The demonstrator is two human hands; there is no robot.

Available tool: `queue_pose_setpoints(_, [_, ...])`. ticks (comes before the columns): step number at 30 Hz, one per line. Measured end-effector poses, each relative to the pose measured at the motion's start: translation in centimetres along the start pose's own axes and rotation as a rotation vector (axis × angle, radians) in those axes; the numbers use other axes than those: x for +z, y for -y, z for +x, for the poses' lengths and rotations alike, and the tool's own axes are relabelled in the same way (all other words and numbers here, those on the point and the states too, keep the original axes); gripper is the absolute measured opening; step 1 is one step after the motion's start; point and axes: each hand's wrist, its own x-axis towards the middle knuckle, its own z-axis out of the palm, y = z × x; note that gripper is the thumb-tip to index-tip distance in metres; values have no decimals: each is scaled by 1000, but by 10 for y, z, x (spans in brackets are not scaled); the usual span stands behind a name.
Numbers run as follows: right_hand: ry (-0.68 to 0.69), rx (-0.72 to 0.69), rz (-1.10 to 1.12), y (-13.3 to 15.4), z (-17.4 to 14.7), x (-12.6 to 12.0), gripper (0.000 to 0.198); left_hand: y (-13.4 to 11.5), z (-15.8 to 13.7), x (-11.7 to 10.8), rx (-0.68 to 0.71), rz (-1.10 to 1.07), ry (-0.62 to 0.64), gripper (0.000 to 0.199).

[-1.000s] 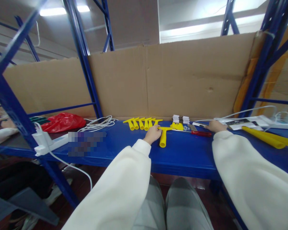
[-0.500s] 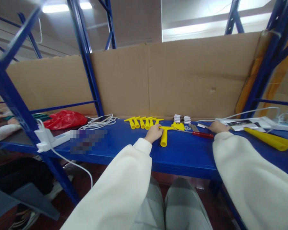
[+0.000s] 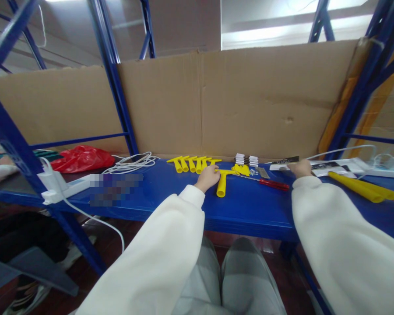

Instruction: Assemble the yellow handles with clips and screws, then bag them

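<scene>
My left hand [image 3: 207, 177] is closed on the left end of the crossbar of a yellow T-shaped plastic handle [image 3: 221, 187], whose hollow round grip points toward me on the blue shelf. At the right, my right hand [image 3: 300, 168] has its fingers closed at a flat black-and-white packet [image 3: 284, 163]; its fingertips are partly hidden. Between the hands lies a screwdriver [image 3: 273, 184] with a red handle. Behind it are small yellow plastic pieces [image 3: 240, 169], a grey metal plate [image 3: 263, 173] and small screws.
Several more yellow T-shaped handles [image 3: 192, 164] stand in a row at the back. White stacked boxes [image 3: 246, 159] sit near the cardboard wall [image 3: 249, 100]. Long yellow tubes [image 3: 357, 187] lie right. Left are white cables [image 3: 134, 163], a power strip [image 3: 74, 188] and a red bag [image 3: 82, 159].
The black-and-white packet at my right hand now shows tilted up, its black part visible. My left hand stays on the yellow handle. The view has shifted slightly.
</scene>
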Motion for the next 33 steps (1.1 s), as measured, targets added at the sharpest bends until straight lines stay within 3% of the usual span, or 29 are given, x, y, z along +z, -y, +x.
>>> queue_pose_setpoints(2, [-43,68,73,11,-2,-5,35,-2,4,0,-48,25,-53,24])
queue_pose_setpoints(5, [-178,-41,207,36,-6,-9,40,-7,14,3,-185,6,-103,23])
queue_pose_setpoints(7, [-193,-134,282,57,-11,-8,41,-13,18,7,-224,-16,-101,23])
queue_pose_setpoints(11, [-192,-333,382,93,-27,2,31,-25,13,14,-145,86,56,43])
queue_pose_setpoints(13, [-185,-391,435,105,-37,10,26,-26,8,14,-138,173,137,43])
queue_pose_setpoints(18, [-169,-475,478,112,-56,27,23,-17,1,14,-110,192,131,33])
queue_pose_setpoints(24, [-71,-530,531,104,-68,27,21,-8,10,20,-185,-110,21,16])
queue_pose_setpoints(28, [-53,-450,621,104,-72,25,23,-10,16,21,-207,-417,-21,6])
queue_pose_setpoints(33, [80,-350,935,111,-75,31,23,-10,19,18,-305,-755,-86,26])
